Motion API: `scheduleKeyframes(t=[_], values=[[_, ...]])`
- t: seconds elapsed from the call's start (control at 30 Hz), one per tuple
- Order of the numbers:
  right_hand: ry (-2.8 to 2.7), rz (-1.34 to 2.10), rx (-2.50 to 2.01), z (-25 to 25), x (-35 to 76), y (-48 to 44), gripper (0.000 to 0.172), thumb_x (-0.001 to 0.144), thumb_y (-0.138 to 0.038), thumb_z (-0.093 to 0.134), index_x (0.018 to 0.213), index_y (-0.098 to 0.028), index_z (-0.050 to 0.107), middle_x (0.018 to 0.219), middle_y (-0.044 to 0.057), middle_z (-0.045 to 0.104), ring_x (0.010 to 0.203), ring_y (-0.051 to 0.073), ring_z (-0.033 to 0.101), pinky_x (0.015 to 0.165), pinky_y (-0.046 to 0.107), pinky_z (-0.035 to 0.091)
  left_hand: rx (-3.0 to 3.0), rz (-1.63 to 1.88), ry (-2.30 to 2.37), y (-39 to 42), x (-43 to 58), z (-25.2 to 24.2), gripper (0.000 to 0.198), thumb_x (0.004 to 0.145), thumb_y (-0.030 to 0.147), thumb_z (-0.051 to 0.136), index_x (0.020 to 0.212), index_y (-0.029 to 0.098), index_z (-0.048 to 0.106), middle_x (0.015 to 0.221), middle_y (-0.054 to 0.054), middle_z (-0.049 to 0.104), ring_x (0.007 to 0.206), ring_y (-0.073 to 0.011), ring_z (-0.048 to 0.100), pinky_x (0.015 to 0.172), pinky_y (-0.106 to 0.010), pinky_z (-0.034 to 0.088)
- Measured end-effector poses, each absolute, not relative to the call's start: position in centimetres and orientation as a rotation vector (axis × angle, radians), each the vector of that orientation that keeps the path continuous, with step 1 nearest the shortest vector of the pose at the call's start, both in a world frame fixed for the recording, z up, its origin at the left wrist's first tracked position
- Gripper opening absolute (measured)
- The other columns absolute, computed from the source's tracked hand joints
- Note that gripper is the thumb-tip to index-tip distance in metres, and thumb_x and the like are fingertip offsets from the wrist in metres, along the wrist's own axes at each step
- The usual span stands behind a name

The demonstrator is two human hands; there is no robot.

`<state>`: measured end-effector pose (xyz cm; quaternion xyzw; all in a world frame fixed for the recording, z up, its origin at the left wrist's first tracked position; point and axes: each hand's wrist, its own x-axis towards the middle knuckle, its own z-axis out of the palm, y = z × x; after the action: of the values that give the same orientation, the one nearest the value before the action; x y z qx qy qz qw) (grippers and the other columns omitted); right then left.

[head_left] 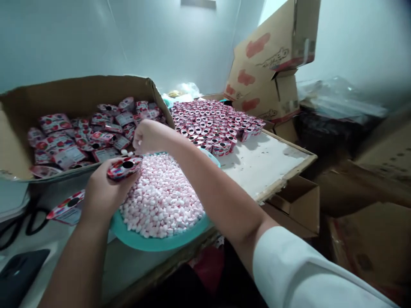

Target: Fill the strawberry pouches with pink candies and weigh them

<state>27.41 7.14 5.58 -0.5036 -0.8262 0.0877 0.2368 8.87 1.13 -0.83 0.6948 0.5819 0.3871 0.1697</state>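
My left hand (107, 184) is closed around a small red-and-white printed carton (125, 167), its dark round hole facing up. Just above and beyond that carton is my right hand (149, 137), its fingers curled together over small white candies. A few loose white candies (126, 152) show between the two hands. Below them a turquoise basin (150, 244) is heaped with pale pink and white candies (163, 196). Another printed carton (69, 208) lies on the table, left of my left wrist.
A large cardboard box (80, 87) at the left holds many printed cartons (64, 141). Rows of standing cartons (208, 122) cover the table's far part. Black scissors (35, 220) and a dark phone (24, 271) lie at the near left. Cardboard boxes (266, 55) are stacked at the right.
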Motion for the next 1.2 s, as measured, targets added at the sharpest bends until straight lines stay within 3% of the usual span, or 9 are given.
scheduleKeyframes(t=[0.27, 0.7, 1.2], values=[[-2.102, 0.451, -1.344, 5.2, 26.6, 4.8, 0.015, 0.071, -0.016, 0.074, 0.084, -0.010, 0.075, 0.069, -0.001, 0.058, 0.063, 0.009, 0.048, 0.057, 0.024, 0.036, 1.971, 1.094, 1.487, 1.5, 8.9, -1.3, 0.051, 0.071, 0.045, 0.079, 0.114, 0.020, 0.068, 0.107, -0.007, 0.074, 0.098, -0.0270, 0.070, 0.084, -0.033, 0.055], [-1.990, 0.561, -1.031, 4.1, 25.5, 5.2, 0.010, 0.069, -0.014, 0.075, 0.077, -0.011, 0.068, 0.072, -0.004, 0.055, 0.065, 0.008, 0.044, 0.061, 0.025, 0.032, 2.055, 1.076, 1.488, 1.2, 9.3, -1.1, 0.034, 0.075, 0.039, 0.076, 0.104, 0.022, 0.069, 0.097, -0.001, 0.074, 0.092, -0.0218, 0.068, 0.074, -0.026, 0.051], [-1.960, 0.551, -0.820, 3.8, 24.2, 4.7, 0.006, 0.073, -0.009, 0.068, 0.074, -0.014, 0.064, 0.073, -0.002, 0.061, 0.068, 0.010, 0.052, 0.063, 0.025, 0.038, 2.058, 1.266, 1.478, 1.1, 9.2, -1.2, 0.041, 0.071, 0.040, 0.079, 0.105, 0.018, 0.070, 0.097, -0.004, 0.075, 0.091, -0.0232, 0.069, 0.078, -0.029, 0.053]])
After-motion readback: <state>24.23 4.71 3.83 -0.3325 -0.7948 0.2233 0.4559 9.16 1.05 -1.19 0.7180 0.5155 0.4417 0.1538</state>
